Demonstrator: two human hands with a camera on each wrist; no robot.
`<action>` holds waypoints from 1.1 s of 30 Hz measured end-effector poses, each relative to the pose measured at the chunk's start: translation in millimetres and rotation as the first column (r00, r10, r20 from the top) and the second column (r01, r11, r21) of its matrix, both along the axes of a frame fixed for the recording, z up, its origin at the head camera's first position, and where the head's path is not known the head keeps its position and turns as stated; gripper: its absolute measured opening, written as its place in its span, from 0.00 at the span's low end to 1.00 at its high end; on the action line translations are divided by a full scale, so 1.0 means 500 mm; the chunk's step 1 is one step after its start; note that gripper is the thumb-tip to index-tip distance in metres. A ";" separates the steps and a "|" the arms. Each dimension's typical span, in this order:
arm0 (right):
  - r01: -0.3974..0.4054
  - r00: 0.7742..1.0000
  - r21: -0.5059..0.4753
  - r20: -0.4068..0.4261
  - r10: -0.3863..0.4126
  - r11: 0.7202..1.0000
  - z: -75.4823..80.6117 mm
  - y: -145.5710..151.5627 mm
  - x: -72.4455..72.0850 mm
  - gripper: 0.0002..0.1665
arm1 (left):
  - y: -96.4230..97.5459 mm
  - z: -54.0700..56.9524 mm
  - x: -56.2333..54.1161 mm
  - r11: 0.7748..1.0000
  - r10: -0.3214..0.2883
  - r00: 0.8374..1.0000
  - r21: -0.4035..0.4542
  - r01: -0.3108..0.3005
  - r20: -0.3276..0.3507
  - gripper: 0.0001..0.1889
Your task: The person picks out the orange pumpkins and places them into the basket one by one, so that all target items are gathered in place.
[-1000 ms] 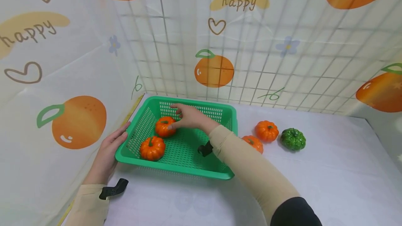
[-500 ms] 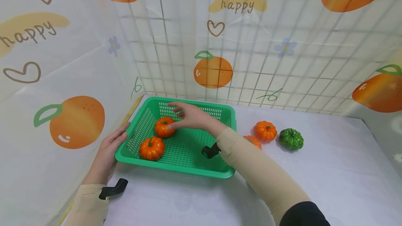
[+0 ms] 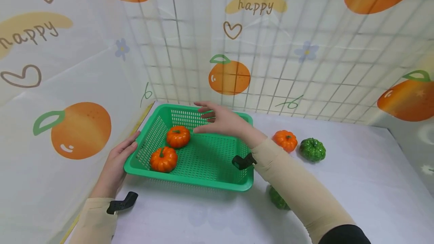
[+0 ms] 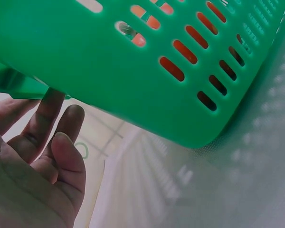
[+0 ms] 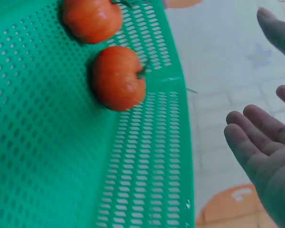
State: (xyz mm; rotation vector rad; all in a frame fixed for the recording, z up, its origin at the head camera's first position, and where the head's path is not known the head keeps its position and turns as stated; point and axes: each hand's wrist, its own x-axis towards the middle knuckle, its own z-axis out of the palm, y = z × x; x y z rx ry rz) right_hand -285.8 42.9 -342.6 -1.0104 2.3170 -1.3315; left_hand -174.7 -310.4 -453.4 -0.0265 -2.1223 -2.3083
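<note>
Two small orange pumpkins, one toward the back (image 3: 178, 136) and one nearer the front (image 3: 164, 159), sit in the left part of a green plastic basket (image 3: 190, 184). My right hand (image 3: 225, 121) is above the basket's back right part, fingers spread and holding nothing. In the right wrist view the same hand (image 5: 270, 147) appears apart from the pumpkins (image 5: 118, 78). My left hand (image 3: 116, 161) rests against the basket's left rim. Seen from the left wrist, its fingers (image 4: 50, 114) touch the underside of that rim, and no pumpkin is in them.
Right of the basket lie an orange pumpkin (image 3: 285, 141) and a green pumpkin (image 3: 312, 149). Another green pumpkin (image 3: 278, 198) is partly hidden under my right forearm. A patterned sheet (image 3: 190, 48) over a wire grid rises behind the basket, with another at left.
My right hand has left the back orange pumpkin, moving up and right. The front green pumpkin has come into sight, while my forearm now hides an orange one. My left hand stays put.
</note>
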 end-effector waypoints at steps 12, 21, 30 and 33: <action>0.123 0.992 -0.008 -0.031 -0.123 0.992 0.025 0.119 0.024 0.51 | 0.001 -0.001 -0.008 1.000 0.003 1.000 -0.012 -0.003 0.005 0.28; 0.215 0.977 -0.014 0.003 -0.215 0.976 0.018 0.207 0.051 0.51 | -0.004 -0.003 -0.002 1.000 0.003 1.000 -0.001 -0.003 -0.001 0.28; 0.283 0.959 -0.005 0.034 -0.282 0.959 -0.015 0.295 0.071 0.50 | -0.002 0.000 -0.003 1.000 -0.005 1.000 0.003 0.005 -0.013 0.28; 0.302 0.951 -0.001 0.068 -0.301 0.953 -0.034 0.321 0.078 0.50 | -0.003 0.000 -0.003 1.000 -0.004 1.000 0.001 0.004 -0.008 0.28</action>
